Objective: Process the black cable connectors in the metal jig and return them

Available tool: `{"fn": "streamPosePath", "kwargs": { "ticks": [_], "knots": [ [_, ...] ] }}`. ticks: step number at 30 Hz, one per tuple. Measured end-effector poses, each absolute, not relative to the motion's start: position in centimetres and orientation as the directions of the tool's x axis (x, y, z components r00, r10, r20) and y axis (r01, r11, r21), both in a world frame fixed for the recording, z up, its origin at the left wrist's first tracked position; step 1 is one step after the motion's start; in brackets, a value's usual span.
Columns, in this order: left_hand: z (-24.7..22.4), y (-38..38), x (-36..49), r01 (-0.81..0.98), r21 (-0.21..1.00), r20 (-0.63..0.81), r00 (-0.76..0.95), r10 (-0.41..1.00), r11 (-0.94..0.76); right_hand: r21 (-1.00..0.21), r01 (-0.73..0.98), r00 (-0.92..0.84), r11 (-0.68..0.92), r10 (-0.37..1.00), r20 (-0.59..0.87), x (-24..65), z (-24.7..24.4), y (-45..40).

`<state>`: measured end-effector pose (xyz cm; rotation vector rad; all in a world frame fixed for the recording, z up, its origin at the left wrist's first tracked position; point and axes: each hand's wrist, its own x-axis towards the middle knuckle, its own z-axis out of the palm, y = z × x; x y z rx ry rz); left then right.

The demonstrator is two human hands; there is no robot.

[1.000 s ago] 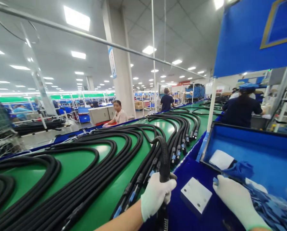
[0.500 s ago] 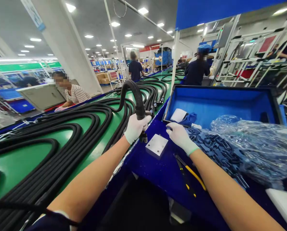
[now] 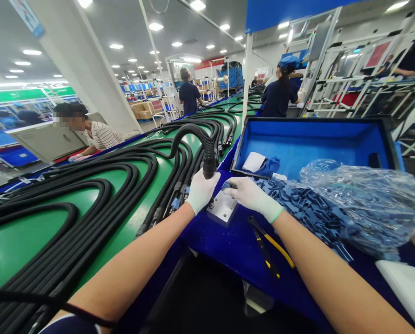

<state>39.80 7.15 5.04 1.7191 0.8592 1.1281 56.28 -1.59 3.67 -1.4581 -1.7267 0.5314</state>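
Yellow-handled pliers (image 3: 268, 246) lay on the blue desk (image 3: 207, 236), nearest the body. Just beyond, the white-gloved left hand (image 3: 202, 190) had its fingers closed round a black corrugated hose (image 3: 207, 153), and the white-gloved right hand (image 3: 252, 195) pinched a small blue piece (image 3: 226, 185) (barely visible past the fingers) above a square white metal plate (image 3: 223, 208). A clear plastic bag of blue pieces (image 3: 360, 208) lay further right.

"What does the figure show?"

"A black corrugated hose (image 3: 207, 148), arched, gripped upright in the left hand (image 3: 202, 191); its metal tip (image 3: 211, 203) lies just beside a pale metal plate (image 3: 223, 209)."

"And the right hand (image 3: 251, 194)?"

"It pinches a small blue piece (image 3: 227, 185); just above the plate."
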Motion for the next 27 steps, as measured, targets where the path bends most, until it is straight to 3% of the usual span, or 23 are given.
{"fn": "streamPosePath", "kwargs": {
  "ticks": [11,18,23,24,27],
  "knots": [
    [6.0,8.0,39.3,0.017,0.941,0.282,0.509,0.813,-0.337,-0.782,0.569,-0.079,0.254,0.964,0.256,53.1,1.9,0.5],
    [6.2,7.1,38.5,0.015,0.942,0.269,0.568,0.778,-0.336,-0.792,0.597,-0.026,0.128,0.990,0.140,52.8,0.3,1.0],
    [7.1,7.0,31.5,-0.102,0.941,0.338,0.290,0.895,-0.322,-0.808,0.582,-0.087,0.090,0.995,0.048,52.6,0.5,0.2],
    [7.2,6.9,28.8,-0.079,0.943,0.333,0.239,0.912,-0.324,-0.797,0.595,-0.092,0.101,0.994,0.057,52.5,0.6,0.0],
    [6.5,6.2,19.2,0.212,0.937,0.260,0.112,0.959,-0.279,-0.748,0.654,-0.086,0.113,0.993,0.075,52.3,1.2,-0.4]
  ]
}}
